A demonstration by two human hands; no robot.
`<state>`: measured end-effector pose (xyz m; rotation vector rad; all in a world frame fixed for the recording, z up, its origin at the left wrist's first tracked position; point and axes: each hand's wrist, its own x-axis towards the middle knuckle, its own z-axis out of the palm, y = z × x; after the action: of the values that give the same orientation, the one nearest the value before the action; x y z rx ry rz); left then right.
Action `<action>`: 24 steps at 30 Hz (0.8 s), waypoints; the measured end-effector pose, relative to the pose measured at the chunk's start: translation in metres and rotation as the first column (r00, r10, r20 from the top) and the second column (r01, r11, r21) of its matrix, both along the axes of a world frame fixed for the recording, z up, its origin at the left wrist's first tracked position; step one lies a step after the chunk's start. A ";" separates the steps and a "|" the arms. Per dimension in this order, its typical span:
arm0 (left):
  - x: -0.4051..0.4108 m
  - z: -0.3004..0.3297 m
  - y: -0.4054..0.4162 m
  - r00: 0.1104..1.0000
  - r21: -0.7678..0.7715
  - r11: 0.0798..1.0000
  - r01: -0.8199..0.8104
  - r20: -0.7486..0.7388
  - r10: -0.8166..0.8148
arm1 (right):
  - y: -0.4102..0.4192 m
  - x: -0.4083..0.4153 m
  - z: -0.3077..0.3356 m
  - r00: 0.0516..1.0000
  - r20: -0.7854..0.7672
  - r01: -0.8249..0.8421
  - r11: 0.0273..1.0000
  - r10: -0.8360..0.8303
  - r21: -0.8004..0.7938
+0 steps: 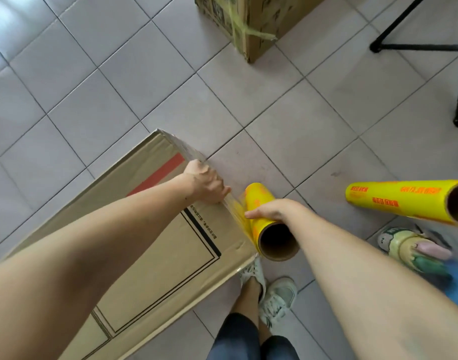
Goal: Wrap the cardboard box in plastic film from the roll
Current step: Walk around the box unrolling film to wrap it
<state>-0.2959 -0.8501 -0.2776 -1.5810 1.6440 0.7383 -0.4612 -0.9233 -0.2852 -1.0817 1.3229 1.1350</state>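
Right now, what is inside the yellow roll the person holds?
The roll in the right hand shows a hollow brown cardboard core, dark inside. Its far end cannot be seen.

Soft, even daylight fills the scene, bright without harshness. The tiled floor (287, 105) carries a pale sheen toward its far left corner, where glare washes out the grout lines. Shadows are faint and diffuse, darkest as a thin band under the cardboard box (150, 242). The wide lens bends the grout lines and stretches both forearms at the lower edges. The coloured objects (417, 250) at the right edge are smeared by blur; the centre is moderately sharp, with slight compression softness.
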 end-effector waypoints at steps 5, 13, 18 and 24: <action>0.002 -0.007 0.000 0.998 -0.039 0.999 -0.023 0.050 0.025 | 0.011 -0.075 0.015 0.883 -0.064 0.465 0.885 -0.464 -0.006; 0.004 -0.013 0.001 0.998 -0.028 0.999 -0.026 0.057 0.027 | 0.131 -0.139 0.011 0.059 -0.377 0.998 0.044 -0.924 0.049; -0.008 0.001 -0.002 0.998 -0.003 0.999 0.050 0.050 -0.050 | 0.171 -0.124 0.011 -0.166 -0.440 0.970 -0.228 -0.882 0.090; -0.060 0.000 0.011 0.979 -0.046 0.998 0.035 -0.197 -0.044 | 0.133 -0.113 0.005 0.442 -0.112 0.847 0.455 -0.890 -0.276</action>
<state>-0.3558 -0.8396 -0.2773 -1.5403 1.8399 0.8687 -0.5740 -0.7905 -0.2801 -0.2021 1.8807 0.3234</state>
